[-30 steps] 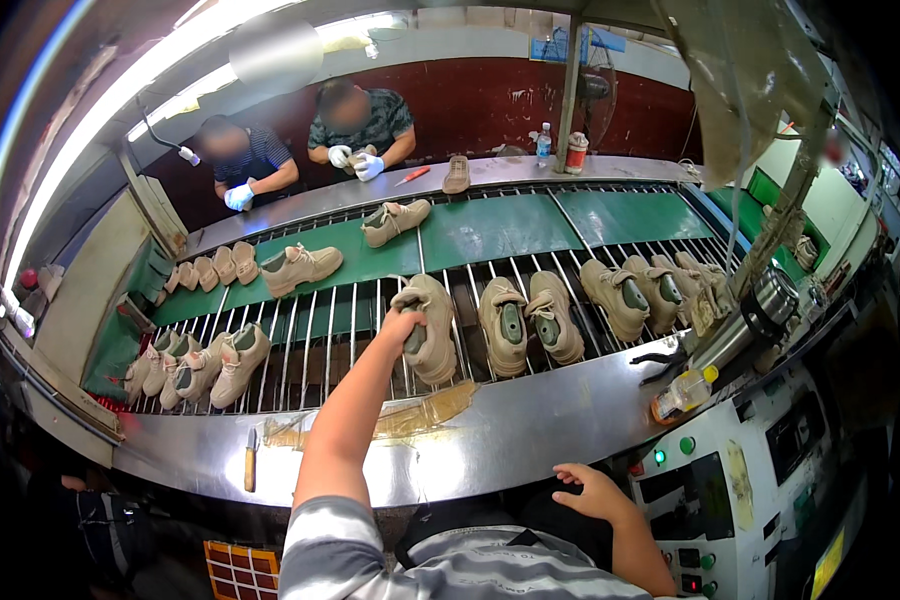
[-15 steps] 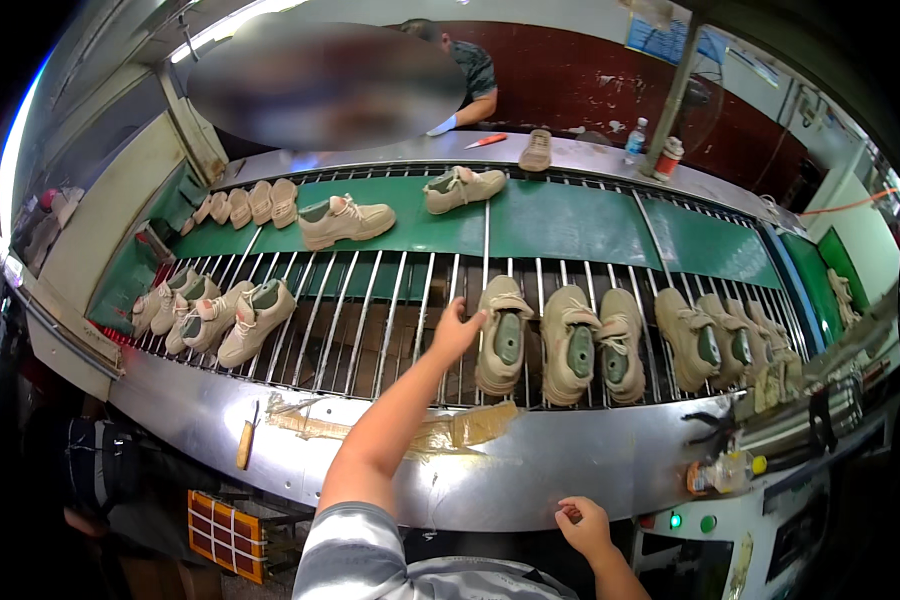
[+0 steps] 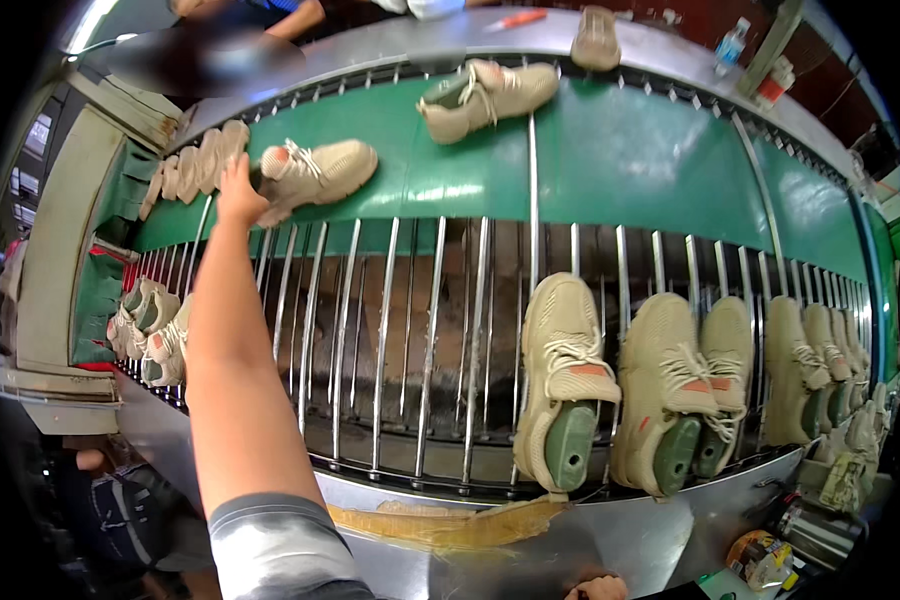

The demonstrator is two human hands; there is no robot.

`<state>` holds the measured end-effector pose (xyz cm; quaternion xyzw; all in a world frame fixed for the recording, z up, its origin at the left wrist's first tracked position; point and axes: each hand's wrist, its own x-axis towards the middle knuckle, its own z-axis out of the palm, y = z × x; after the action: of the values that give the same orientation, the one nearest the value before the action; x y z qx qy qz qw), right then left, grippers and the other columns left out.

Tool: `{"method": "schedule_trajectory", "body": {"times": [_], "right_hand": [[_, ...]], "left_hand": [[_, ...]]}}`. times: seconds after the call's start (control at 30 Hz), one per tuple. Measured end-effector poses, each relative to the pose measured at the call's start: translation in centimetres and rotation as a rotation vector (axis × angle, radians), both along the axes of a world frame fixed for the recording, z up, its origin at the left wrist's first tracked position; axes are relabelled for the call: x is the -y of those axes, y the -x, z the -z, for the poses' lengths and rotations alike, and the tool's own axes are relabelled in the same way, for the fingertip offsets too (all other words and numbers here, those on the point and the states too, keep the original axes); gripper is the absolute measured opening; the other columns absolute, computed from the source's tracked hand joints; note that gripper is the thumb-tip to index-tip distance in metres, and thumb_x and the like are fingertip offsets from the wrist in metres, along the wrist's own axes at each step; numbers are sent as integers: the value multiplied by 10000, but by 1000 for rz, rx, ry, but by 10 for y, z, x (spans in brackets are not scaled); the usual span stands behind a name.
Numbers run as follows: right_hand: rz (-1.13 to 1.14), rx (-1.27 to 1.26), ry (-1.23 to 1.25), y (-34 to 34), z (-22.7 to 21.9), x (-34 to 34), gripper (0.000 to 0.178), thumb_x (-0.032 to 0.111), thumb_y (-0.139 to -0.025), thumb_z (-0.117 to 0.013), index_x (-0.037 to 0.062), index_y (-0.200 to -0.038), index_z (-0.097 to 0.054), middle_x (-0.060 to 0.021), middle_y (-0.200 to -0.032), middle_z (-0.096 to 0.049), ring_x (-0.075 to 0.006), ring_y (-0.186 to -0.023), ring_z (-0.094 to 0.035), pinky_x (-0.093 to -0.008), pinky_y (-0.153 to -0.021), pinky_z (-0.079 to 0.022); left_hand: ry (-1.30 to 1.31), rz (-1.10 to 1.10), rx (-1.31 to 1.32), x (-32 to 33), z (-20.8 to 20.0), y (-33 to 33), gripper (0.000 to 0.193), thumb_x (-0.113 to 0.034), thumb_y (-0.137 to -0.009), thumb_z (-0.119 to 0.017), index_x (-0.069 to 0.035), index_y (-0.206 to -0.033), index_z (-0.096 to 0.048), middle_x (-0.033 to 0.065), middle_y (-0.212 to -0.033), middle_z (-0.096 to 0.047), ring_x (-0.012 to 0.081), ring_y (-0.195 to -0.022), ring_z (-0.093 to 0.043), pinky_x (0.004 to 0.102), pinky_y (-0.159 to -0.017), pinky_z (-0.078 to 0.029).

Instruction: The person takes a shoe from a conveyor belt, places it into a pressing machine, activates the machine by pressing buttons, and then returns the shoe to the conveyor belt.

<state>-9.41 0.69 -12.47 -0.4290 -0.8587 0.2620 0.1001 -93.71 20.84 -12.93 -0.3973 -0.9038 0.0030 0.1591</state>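
My left hand (image 3: 240,192) reaches far over the rods to the green belt, fingers stretched out and apart. It is at the heel end of a beige lace-up shoe (image 3: 320,172) lying on the belt; whether it touches the shoe I cannot tell. Just left of my fingers, several beige shoe soles (image 3: 208,160) stand in a row. My right hand (image 3: 600,588) barely shows at the lower edge, its fingers mostly cut off. Another beige shoe (image 3: 485,100) lies farther along the belt.
Several beige shoes (image 3: 660,390) with green lasts inside rest on metal rods (image 3: 380,350) at right. More shoes (image 3: 155,325) sit at left, partly behind my forearm. A metal ledge with brown tape (image 3: 460,527) runs along the front. A bottle (image 3: 760,560) lies at the right front.
My left hand has moved from beside the near shoe in the middle to the shoe on the belt at far left. The view has shifted closer, and my right hand has dropped mostly out of it.
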Motion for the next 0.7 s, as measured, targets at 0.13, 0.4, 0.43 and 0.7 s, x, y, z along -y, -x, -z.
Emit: {"method": "schedule_trajectory", "body": {"times": [0.13,0.4,0.43,0.7], "right_hand": [[-44,9,112,-10,21,-3,139,187,-668,-685,160,-578,-581,-52,-579,-542,-272,-514,-523,-391,-492,-402],[110,-120,12,14,1,-23,85,126,-679,-681,116,-630,-613,-63,-597,-536,-282,-518,-493,-379,-511,-401],[80,-93,46,5,7,-14,76,127,-704,-698,83,-714,-636,-66,-666,-579,-274,-560,-514,-411,-565,-430],[146,-237,-171,-16,13,0,150,113,-593,-637,158,-560,-497,-21,-527,-464,-219,-497,-493,-339,-509,-400]], "left_hand": [[137,-52,139,-30,-21,-20,973,-281,-554,-834,-115,-1408,-397,160,-1350,-507,334,-1253,-468,408,-1036,-407],[91,79,58,3,-25,-65,675,-379,-503,-866,0,-1012,-637,185,-1050,-569,354,-972,-579,422,-873,-487],[77,41,79,8,-23,-72,645,-380,-517,-855,-4,-993,-636,175,-1069,-558,348,-967,-583,416,-856,-497],[64,-231,163,22,-64,-211,647,-458,-584,-799,23,-986,-636,146,-1097,-589,347,-921,-644,447,-788,-523]]}}
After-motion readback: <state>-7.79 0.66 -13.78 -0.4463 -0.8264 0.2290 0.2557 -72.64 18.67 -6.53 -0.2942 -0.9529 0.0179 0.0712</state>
